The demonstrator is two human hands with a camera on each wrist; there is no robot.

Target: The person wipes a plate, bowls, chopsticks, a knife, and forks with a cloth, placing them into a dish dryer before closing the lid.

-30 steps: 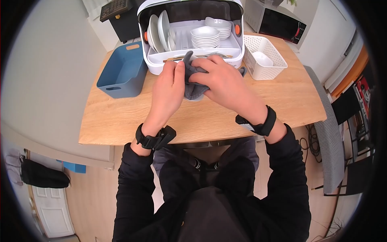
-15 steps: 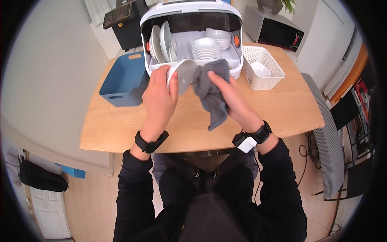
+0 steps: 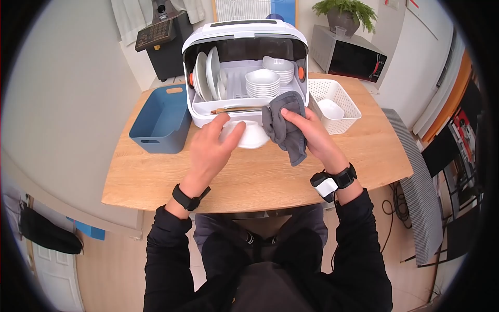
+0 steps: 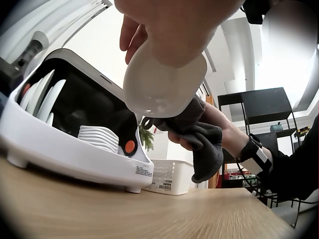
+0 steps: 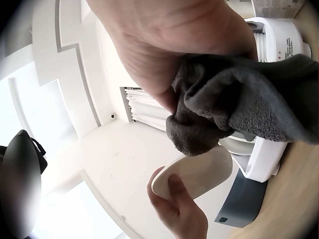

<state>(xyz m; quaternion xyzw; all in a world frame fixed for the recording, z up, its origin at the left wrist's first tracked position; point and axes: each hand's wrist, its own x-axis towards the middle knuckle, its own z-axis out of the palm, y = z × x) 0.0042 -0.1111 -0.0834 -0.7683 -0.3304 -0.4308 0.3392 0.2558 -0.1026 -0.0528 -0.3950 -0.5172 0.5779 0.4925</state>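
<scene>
A small white bowl (image 3: 253, 136) is held tilted over the table by my left hand (image 3: 210, 148), thumb on one side and fingers on the other. My right hand (image 3: 316, 136) grips a bunched dark grey cloth (image 3: 287, 122), its loose end hanging below the fingers. The cloth lies right beside the bowl's edge. From the right wrist, the left thumb shows on the bowl (image 5: 202, 172). Behind both hands stands a white dish rack (image 3: 249, 117) with a raised dark lid; it holds upright plates (image 3: 212, 73), stacked bowls (image 3: 262, 83) and chopsticks (image 3: 234, 109) along its front.
A blue bin (image 3: 161, 125) stands left of the rack on the wooden table (image 3: 249, 182). At the right, a white perforated basket (image 3: 346, 125) contains a white bowl (image 3: 330, 109). A microwave (image 3: 353, 57) sits behind, with a potted plant (image 3: 344, 21) on top.
The cloth, earlier wrapped over the bowl between both hands, has come away to the right with my right hand. The bowl has been tipped over in my left hand and sits lower before the rack.
</scene>
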